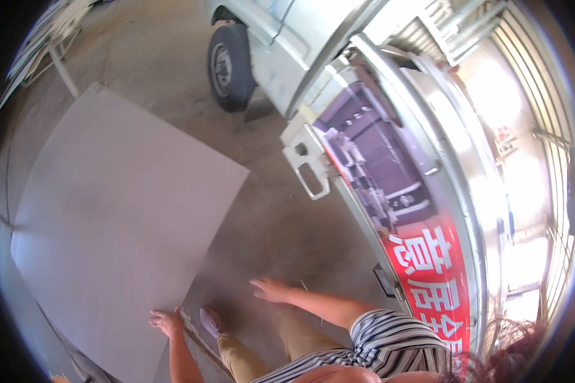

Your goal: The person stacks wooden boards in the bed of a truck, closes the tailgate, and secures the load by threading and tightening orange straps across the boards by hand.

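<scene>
A large flat grey board (pixel 121 191) fills the left side of the head view. My left hand (pixel 166 321) touches it at the edge closest to my legs, its fingers spread over the top surface. Whether the thumb or palm goes round the edge cannot be made out. Out to the right of the board, my right hand (pixel 271 290) is held in the air with its fingers apart and nothing in it. Beneath that hand are the concrete floor (pixel 255 217) and my shoe (pixel 211 320).
Along the right stands a light-coloured truck (pixel 281 51) with a wheel (pixel 230 67) and a side panel (pixel 428 255) carrying a red and purple printed banner. A metal bracket (pixel 310 169) juts from its corner. Long strips (pixel 51 25) are stacked on a rack at the far left.
</scene>
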`<state>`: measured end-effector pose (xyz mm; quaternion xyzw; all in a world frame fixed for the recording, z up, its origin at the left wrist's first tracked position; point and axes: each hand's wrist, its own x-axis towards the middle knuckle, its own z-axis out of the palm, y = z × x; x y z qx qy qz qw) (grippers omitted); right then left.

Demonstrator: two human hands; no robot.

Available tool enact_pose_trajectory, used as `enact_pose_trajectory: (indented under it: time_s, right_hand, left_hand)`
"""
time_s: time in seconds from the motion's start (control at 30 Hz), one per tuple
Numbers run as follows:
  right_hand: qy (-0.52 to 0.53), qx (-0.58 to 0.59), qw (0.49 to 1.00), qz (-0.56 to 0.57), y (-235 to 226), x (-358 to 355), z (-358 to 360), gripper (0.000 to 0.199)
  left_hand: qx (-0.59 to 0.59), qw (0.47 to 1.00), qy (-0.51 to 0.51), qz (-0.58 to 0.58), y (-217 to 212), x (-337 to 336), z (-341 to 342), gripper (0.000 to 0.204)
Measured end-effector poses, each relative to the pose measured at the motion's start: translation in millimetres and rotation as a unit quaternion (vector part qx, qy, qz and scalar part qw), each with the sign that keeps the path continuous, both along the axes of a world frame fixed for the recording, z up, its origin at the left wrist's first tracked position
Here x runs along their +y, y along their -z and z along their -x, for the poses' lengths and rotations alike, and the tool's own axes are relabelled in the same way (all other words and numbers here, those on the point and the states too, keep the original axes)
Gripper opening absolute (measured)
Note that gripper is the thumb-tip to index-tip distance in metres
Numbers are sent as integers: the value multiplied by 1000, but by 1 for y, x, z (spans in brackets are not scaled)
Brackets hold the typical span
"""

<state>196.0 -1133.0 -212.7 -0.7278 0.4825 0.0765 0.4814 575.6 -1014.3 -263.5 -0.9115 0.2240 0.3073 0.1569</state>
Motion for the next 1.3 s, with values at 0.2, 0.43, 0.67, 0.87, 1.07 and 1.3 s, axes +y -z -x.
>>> enact_pose_trajectory:
  time_s: [0.2,0.43,0.67,0.87,1.07,1.3]
  right_hand:
    - [56,226,971,-47,-40,86,94,43]
    - [62,136,987,-64,-52,144,102,34]
    - [140,94,985,-20,-119,172,100,39]
    - [273,-26,958,84,-342,173,99,39]
    - [439,67,742,502,-529,210,260,18]
    - [542,287,633,472,-555,302,533,45]
  left_hand:
    - [8,995,42,90,-4,-3,-21,116]
    - [22,993,112,44,-15,-24,-41,117]
    - [31,969,245,-23,-32,-28,-45,103]
    - [119,904,396,114,-81,-69,61,83]
    - [243,802,498,222,-160,-83,219,64]
    - [287,734,470,398,-267,-51,367,43]
